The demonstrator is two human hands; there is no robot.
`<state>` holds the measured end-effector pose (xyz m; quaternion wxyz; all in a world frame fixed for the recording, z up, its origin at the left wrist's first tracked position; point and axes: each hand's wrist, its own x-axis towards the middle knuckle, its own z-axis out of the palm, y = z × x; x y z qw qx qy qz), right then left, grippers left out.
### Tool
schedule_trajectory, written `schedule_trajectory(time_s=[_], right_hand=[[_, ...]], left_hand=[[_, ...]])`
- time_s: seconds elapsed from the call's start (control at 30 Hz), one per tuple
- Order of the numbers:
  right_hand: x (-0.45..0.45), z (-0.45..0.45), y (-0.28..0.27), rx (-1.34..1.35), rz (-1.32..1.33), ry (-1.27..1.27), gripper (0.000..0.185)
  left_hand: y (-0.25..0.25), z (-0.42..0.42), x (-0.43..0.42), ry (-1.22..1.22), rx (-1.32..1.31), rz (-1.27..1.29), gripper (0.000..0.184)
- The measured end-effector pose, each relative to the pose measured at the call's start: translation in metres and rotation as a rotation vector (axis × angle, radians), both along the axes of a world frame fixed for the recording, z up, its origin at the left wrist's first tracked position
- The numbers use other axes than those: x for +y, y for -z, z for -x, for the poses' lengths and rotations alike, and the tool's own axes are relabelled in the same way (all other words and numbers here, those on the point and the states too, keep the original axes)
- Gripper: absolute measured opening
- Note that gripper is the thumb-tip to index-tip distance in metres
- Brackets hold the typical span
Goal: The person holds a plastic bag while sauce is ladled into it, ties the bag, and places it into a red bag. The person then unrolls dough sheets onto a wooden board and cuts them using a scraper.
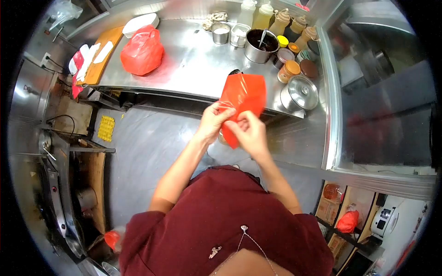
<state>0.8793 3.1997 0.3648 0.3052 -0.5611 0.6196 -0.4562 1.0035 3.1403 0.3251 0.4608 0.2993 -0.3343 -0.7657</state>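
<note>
A flat red plastic bag [244, 92] is held up in front of my body, near the front edge of the steel counter [193, 64]. My left hand [214, 120] pinches its left side, and my right hand [248, 131] grips it from the right, with the fingertips of both hands close together. The lower corner of the bag hangs between my hands. On the left part of the counter sits a full, knotted red bag [142, 50].
White trays [140, 24] and a wooden board [102, 53] lie at the counter's left. Toward its right stand a pot of dark sauce [261, 53], squeeze bottles [263, 16], jars [288, 70] and a lidded pot [299, 93]. A yellow tray [106, 128] rests on the floor.
</note>
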Motion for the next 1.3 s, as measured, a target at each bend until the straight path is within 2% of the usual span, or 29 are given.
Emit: schedule_trajectory(time_s=[0.03,0.07,0.17,0.23,0.3,0.37,0.4,0.43,0.5,0.53,0.63,0.73,0.8,0.83,0.87,0.9,0.97,1.03,1.07,1.1,1.13,1.23,1.3], right_hand=[[-0.002,-0.008,0.005,-0.025,0.035,-0.047,0.023],[-0.005,-0.008,0.014,-0.189,0.084,-0.093,0.019],[-0.009,-0.004,0.016,-0.542,0.116,-0.111,0.009],[-0.013,0.016,0.024,-0.696,0.068,0.001,0.009],[-0.017,0.038,0.028,-1.073,0.097,0.139,0.007],[-0.019,0.063,0.028,-1.268,0.059,0.274,0.004],[-0.022,0.081,0.050,-1.293,0.168,0.185,0.006],[-0.022,0.084,0.043,-1.276,0.161,0.289,0.007],[-0.018,0.093,0.046,-1.200,0.178,0.255,0.008],[-0.018,0.088,0.045,-1.142,0.162,0.296,0.008],[-0.020,0.072,0.045,-0.985,0.142,0.368,0.009],[-0.023,0.071,0.048,-0.887,0.143,0.269,0.010],[-0.023,0.062,0.038,-0.870,0.106,0.177,0.010],[-0.024,0.057,0.032,-0.859,0.087,0.128,0.010],[-0.025,0.052,0.028,-0.861,0.067,0.061,0.011],[-0.026,0.051,0.030,-0.823,0.039,-0.003,0.011],[-0.026,0.055,0.035,-0.743,-0.010,-0.124,0.011],[-0.023,0.072,0.026,-0.196,-0.065,-0.026,0.009],[-0.019,0.079,0.018,0.126,-0.064,0.068,0.011],[-0.015,0.083,0.015,0.446,-0.068,0.161,0.015],[-0.013,0.081,0.012,0.515,0.134,0.238,0.023],[-0.008,0.059,-0.004,0.652,0.651,0.242,0.022],[0.000,0.029,0.004,0.257,0.709,-0.057,0.018]], left_hand=[[-0.006,0.003,0.006,0.019,0.055,-0.023,0.020],[-0.007,0.002,0.008,0.014,0.115,-0.068,0.022],[-0.017,-0.003,0.013,-0.075,0.002,0.016,0.022],[-0.012,-0.012,0.012,-0.164,-0.365,0.216,0.017],[0.010,-0.028,0.008,-0.297,-0.753,0.488,0.016],[0.028,-0.061,0.002,-0.370,-0.973,0.503,0.017],[0.039,-0.074,0.000,-0.466,-0.950,0.457,0.016],[0.045,-0.085,-0.002,-0.562,-0.926,0.413,0.014],[0.037,-0.102,0.002,-0.548,-0.709,0.125,0.016],[0.029,-0.100,0.007,-0.554,-0.635,0.078,0.018],[0.035,-0.104,0.011,-0.599,-0.634,0.044,0.023],[0.022,-0.105,0.021,-0.659,-1.371,0.509,0.040],[-0.010,-0.077,0.023,-0.690,-1.504,0.926,0.062],[-0.014,-0.066,0.020,-0.552,-1.462,0.998,0.076],[-0.010,-0.053,0.016,-0.421,-1.504,1.046,0.077],[-0.004,-0.043,0.015,-0.283,-1.446,1.083,0.076],[0.006,-0.027,0.004,-0.058,-1.238,0.845,0.042],[0.018,-0.031,-0.006,-0.142,-1.064,0.700,0.028],[0.016,-0.039,-0.011,-0.201,-0.875,0.611,0.026],[0.015,-0.046,-0.014,-0.171,-0.885,0.514,0.026],[0.009,-0.047,-0.014,-0.161,-0.924,0.492,0.025],[0.009,-0.032,-0.010,-0.213,-0.949,0.508,0.024],[0.000,-0.015,-0.004,-0.247,-0.908,0.488,0.021]])
